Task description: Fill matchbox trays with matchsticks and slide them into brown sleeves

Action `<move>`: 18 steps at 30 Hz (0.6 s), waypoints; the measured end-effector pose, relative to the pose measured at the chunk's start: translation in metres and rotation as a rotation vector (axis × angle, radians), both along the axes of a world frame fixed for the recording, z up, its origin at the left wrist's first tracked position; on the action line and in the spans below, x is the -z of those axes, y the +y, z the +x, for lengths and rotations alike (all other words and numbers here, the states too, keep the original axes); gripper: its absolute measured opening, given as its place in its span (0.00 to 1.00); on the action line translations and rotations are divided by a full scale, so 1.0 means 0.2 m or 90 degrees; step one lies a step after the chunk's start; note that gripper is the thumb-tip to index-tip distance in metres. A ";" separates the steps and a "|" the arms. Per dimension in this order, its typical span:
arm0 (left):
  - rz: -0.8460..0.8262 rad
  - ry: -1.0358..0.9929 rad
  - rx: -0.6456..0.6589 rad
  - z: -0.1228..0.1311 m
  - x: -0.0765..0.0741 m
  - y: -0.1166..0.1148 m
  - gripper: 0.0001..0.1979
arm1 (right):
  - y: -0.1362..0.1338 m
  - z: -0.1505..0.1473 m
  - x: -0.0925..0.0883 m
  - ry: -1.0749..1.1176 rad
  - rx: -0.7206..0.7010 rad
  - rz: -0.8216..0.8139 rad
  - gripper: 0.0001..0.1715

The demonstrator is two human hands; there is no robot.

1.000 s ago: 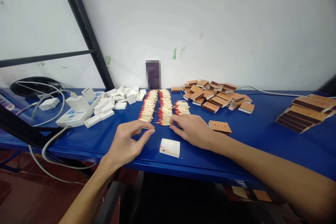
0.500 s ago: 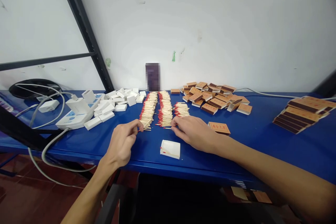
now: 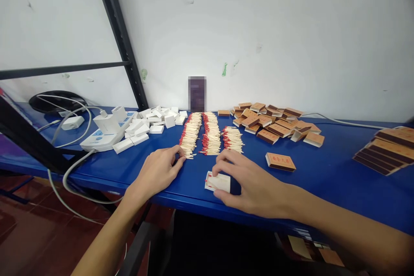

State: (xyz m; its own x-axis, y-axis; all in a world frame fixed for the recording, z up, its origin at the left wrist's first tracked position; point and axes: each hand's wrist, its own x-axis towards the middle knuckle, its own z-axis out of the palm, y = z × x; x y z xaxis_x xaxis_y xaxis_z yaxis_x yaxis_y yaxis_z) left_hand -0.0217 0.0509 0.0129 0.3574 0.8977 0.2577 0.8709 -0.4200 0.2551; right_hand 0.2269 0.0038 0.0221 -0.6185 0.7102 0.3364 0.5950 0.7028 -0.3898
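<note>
My left hand (image 3: 161, 168) is at the near end of the left row of matches (image 3: 190, 136), thumb and forefinger pinched at the red head of a match. My right hand (image 3: 247, 181) arches over a small white matchbox tray (image 3: 223, 184), its forefinger and thumb apart over the tray's inside and front edge. A few red-tipped matches lie in that tray, partly hidden by the fingers. A second row of matches (image 3: 211, 136) and a shorter third row (image 3: 233, 140) lie to the right, red heads facing left.
White trays (image 3: 140, 127) are heaped at the left beside a power strip (image 3: 100, 138) with cables. Brown matchbox sleeves (image 3: 278, 127) pile up at the back right. One matchbox (image 3: 280, 161) lies apart, near a stack of matchboxes (image 3: 384, 151). A black frame post (image 3: 119, 30) rises at the left.
My right hand has moved from the third match row toward me, over the white tray, and its fingers have spread. More matches show in the tray. My left hand stays at the left row.
</note>
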 end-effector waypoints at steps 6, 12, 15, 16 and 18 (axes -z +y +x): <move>0.004 -0.013 0.018 0.00 0.01 0.01 0.06 | 0.02 0.00 0.04 -0.002 -0.063 0.002 0.19; -0.020 -0.037 0.036 -0.01 0.02 0.02 0.07 | 0.02 0.00 0.05 0.014 -0.071 -0.055 0.14; 0.005 -0.086 0.078 0.00 0.01 -0.01 0.08 | 0.03 0.01 0.04 0.057 -0.073 -0.052 0.19; 0.008 -0.100 0.102 0.02 0.00 -0.02 0.09 | 0.03 0.02 0.04 0.077 -0.065 -0.041 0.18; 0.008 -0.124 0.161 0.05 -0.02 -0.06 0.09 | 0.04 0.04 0.04 0.125 -0.034 -0.005 0.14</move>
State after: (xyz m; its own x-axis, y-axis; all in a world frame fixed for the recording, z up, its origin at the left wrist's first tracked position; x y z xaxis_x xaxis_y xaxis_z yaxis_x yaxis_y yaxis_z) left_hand -0.0112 0.0388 0.0161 0.5122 0.7827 0.3536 0.6732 -0.6215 0.4006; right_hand 0.2357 0.0118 0.0145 -0.5783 0.6816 0.4483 0.4697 0.7275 -0.5001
